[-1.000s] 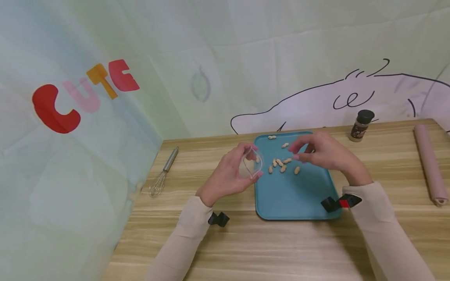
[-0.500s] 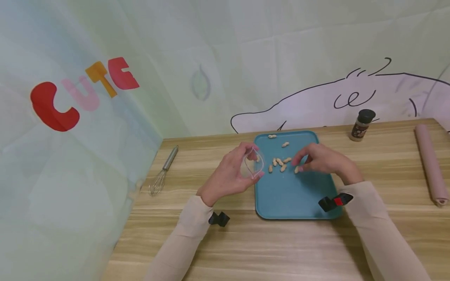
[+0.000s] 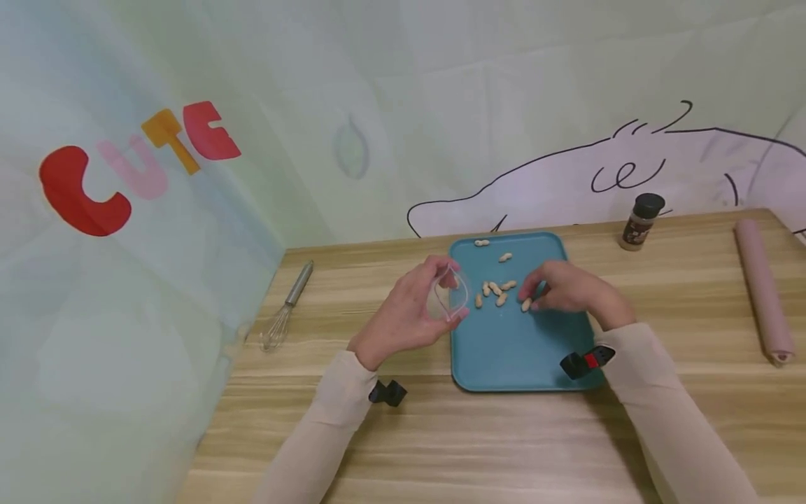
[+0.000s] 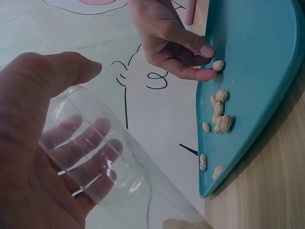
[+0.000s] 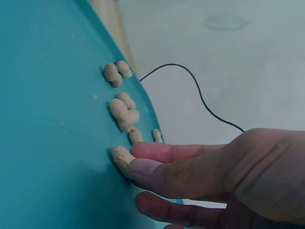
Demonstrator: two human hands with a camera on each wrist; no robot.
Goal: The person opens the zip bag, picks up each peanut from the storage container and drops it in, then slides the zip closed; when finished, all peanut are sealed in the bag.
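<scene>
Peanut [image 5: 120, 159] lies on the blue tray [image 3: 504, 360], its long axis running in between thumb and forefinger of the nearer right hand [image 3: 569, 288], whose grip pinches one end, while leftward the left hand [image 3: 403, 311] holds a clear plastic container [image 4: 138, 171].

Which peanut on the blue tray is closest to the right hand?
The rightmost peanut on the tray in the head view: it's right at the thumb and forefinger of the right hand. The other peanuts lie farther left.
</scene>
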